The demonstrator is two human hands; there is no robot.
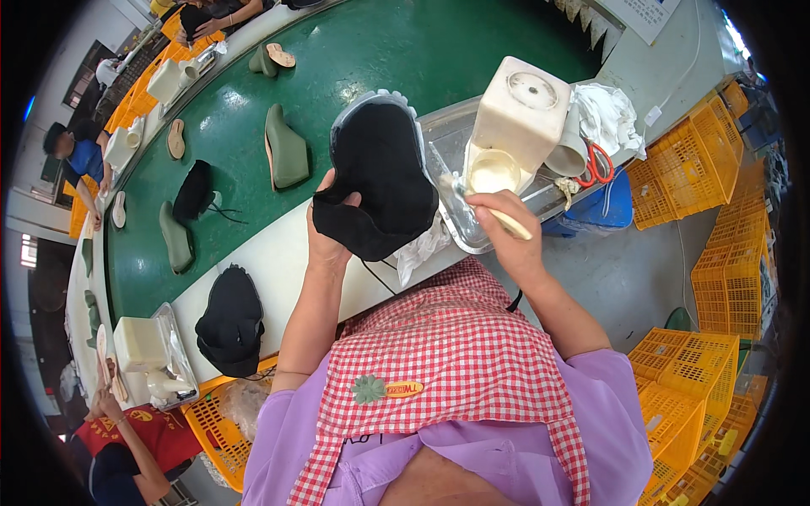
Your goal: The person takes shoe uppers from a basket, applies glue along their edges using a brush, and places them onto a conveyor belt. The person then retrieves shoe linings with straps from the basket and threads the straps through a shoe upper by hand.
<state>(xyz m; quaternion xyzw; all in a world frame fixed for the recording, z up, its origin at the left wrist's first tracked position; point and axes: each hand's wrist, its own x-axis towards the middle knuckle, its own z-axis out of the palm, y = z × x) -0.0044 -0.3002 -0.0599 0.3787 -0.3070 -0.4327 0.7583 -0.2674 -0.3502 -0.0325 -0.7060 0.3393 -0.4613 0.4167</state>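
Note:
In front of me a black fabric shoe upper (380,169), with a pale, ruffled far edge, is gripped by my left hand (331,229). The thumb lies over its near side, while the other fingers are mostly hidden behind. My right hand (513,236) is closed around a cream-coloured brush handle (511,223) beside the round mouth (494,171) of a whitish, boxy dispenser (530,97). Cream-coloured contents show in that mouth. I cannot make out the brush's bristles clearly. Under the dispenser lies a clear plastic tray (447,139).
Green wedge soles (287,148) and another black upper (196,190) lie on the green conveyor (363,51). One more upper (232,320) rests on the white ledge at left. Red-handled scissors (599,164) and white cloth (607,118) are right. Yellow crates (683,169) stand beyond; co-workers sit left.

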